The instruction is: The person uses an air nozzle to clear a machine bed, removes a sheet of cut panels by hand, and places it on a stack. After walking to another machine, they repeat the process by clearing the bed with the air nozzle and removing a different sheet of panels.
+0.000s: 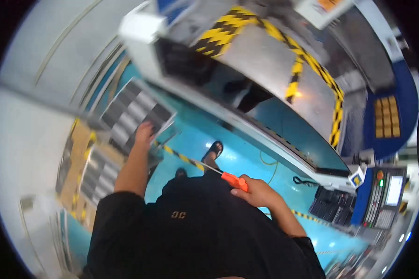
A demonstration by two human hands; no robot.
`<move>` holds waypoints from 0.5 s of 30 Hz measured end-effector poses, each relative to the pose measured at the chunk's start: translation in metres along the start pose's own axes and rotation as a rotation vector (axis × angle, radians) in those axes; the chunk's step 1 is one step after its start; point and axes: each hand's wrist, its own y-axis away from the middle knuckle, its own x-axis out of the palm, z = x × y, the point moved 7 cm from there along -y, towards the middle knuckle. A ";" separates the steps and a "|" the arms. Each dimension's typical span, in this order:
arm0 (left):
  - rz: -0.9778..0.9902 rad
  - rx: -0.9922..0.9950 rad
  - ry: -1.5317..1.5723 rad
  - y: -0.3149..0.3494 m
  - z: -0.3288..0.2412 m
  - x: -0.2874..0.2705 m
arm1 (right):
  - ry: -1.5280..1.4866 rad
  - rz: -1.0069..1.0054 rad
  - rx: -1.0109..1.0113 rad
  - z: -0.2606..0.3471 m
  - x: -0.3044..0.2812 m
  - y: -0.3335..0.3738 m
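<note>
My right hand (255, 191) is closed around the handle of an orange air blow gun (230, 179) in front of my waist. Its long thin metal nozzle points to the left. My left hand (145, 133) reaches forward over the near edge of a stack of flat light and dark grey blocks (134, 109), laid in a checkered pattern. Blur hides how its fingers are bent and whether they touch the blocks. A second checkered group of grey blocks (100, 174) lies lower and nearer to me, on the left.
A machine with a long white front edge (209, 103) stands ahead, its grey bed (260, 58) marked with yellow-black tape. Brown blocks (387, 117) sit on a blue surface at the right. A control panel (384, 197) stands below them. Yellow-black tape crosses the turquoise floor (246, 160).
</note>
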 end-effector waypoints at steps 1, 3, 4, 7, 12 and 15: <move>-0.139 0.091 -0.178 -0.014 -0.008 -0.014 | -0.005 0.019 -0.066 -0.004 -0.031 0.006; -0.065 0.221 -0.448 -0.026 -0.022 0.011 | -0.046 -0.148 -0.078 -0.027 -0.106 0.026; -0.035 0.236 -0.468 -0.033 -0.026 0.010 | -0.074 -0.314 -0.049 -0.040 -0.147 0.040; 0.473 -0.028 -1.747 -0.052 0.012 0.019 | -0.109 -0.579 0.067 -0.049 -0.238 0.057; 0.179 -0.213 -1.574 -0.071 0.024 0.002 | 0.335 -0.612 0.369 -0.121 -0.324 -0.033; 0.170 -0.297 -1.384 -0.069 0.020 0.015 | -0.242 -0.759 0.405 -0.187 -0.391 -0.092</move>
